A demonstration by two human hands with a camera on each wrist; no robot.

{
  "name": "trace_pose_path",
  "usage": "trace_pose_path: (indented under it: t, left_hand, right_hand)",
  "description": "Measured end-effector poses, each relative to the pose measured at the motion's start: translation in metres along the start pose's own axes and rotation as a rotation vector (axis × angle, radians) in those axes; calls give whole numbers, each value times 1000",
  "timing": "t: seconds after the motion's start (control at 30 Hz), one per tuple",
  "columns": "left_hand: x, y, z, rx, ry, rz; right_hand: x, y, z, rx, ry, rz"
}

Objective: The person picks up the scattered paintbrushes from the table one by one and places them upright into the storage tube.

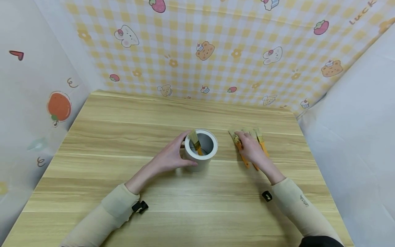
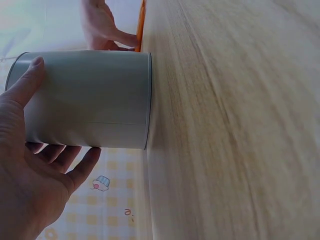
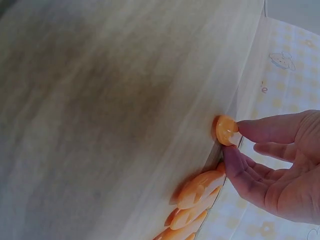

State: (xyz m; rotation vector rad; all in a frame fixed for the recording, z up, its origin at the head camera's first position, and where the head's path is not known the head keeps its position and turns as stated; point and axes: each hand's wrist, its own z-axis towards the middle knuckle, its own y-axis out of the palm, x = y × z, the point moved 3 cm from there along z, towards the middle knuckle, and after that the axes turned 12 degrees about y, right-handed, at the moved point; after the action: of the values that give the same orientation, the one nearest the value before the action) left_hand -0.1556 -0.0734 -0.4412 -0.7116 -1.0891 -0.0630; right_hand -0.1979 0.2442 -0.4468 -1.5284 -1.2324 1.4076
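Observation:
My left hand (image 1: 169,154) holds the side of a grey cylindrical container (image 2: 90,100), thumb on the near side and fingers round the far side. The container stands upright on the table, its pale rim (image 1: 213,137) facing up. Inside leans one paintbrush (image 1: 195,140), bristles up. To the right, several paintbrushes with orange handles (image 1: 263,146) lie side by side. My right hand (image 1: 251,147) is over them, and its thumb and fingers pinch the leftmost paintbrush (image 3: 226,131) by the handle. The hand partly hides the brushes beneath it.
The wooden table (image 1: 197,209) reaches a yellow checked backdrop (image 1: 185,44) at the back. White sheets (image 1: 355,127) hang along both sides. Small black clips (image 1: 140,207) sit by the sleeves.

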Motion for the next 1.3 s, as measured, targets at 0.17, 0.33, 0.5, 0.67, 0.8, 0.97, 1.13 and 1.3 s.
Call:
trace_pose_path:
  t: [0.17,0.33,0.5,0.67,0.8,0.97,1.13,1.3]
  left_hand:
    - [1,-1,-1,0,0,-10]
    - [2,0,-1,3,-1,-11]
    - [2,0,-1,4,-6,-13]
    - [0,1,-1,6,-10,-14]
    - [-1,1,-1,7,-4,-20]
    - [-1,2,0,12,-1,-23]
    - [-2,3,-1,11,-7,-18]
    - [-3,2,-1,16,2,-21]
  right_hand:
    - [-2,1,0,-27,29,-10]
    - [-4,-3,-1,-34,30,4]
    - [-9,-13,-4,-15,20,61]
    - [-16,-29,-5,14,12,164]
    - [-25,-43,-4,58,-1,235]
    - [-41,-64,-7,122,-8,336]
    - [-62,-84,-14,201,-35,471]
    - [-86,-101,-24,283,-97,653]
